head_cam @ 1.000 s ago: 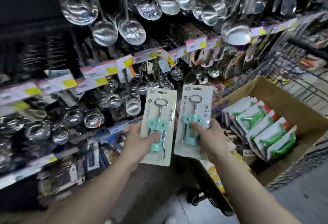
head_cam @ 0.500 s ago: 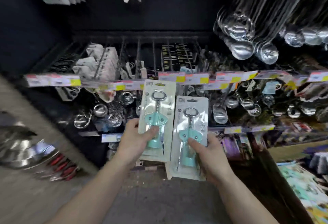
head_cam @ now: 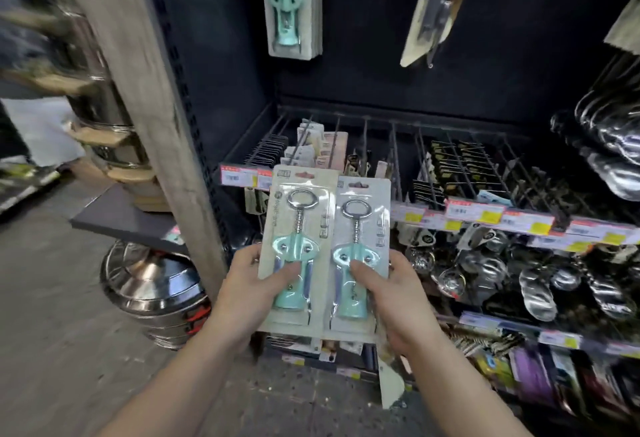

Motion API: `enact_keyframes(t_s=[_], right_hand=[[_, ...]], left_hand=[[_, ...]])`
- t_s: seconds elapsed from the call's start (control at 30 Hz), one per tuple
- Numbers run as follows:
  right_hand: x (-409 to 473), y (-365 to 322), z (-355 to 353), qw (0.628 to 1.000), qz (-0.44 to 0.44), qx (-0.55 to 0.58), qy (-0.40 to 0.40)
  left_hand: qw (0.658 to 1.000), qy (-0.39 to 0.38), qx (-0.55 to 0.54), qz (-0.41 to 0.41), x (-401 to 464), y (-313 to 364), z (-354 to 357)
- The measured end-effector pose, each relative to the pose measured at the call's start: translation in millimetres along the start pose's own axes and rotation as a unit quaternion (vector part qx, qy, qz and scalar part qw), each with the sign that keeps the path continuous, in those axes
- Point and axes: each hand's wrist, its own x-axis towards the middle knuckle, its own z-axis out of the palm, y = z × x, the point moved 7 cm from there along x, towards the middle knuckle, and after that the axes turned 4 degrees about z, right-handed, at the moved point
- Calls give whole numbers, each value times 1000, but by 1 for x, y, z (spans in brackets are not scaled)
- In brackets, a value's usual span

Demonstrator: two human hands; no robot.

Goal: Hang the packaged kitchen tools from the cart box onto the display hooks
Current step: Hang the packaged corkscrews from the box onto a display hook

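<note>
Dark shop shelving (head_cam: 381, 55) | left hand (head_cam: 252, 294), right hand (head_cam: 398, 298) each hold corkscrew packs (head_cam: 298, 249)

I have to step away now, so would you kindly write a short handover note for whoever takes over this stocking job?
Left hand: grips one carded teal corkscrew, thumb on its front.
Right hand: grips a second corkscrew pack the same way.
Both packs are upright, side by side, in front of the hook rack.
A matching corkscrew pack already hangs higher up.
Left: hang both held packs. The cart box is out of view.
</note>
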Motion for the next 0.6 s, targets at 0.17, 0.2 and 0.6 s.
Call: enact_keyframes(t_s=[0.17, 0.2, 0.6], right_hand=[[28, -38, 34, 999, -33, -9, -41], [36, -46, 37, 998, -42, -8, -47], [105, -133, 53, 991, -116, -29, -63]], left_hand=[[999, 32, -23, 14, 27, 22, -24], [999, 36, -26, 19, 34, 27, -26], [994, 47, -38, 92, 113, 89, -16]])
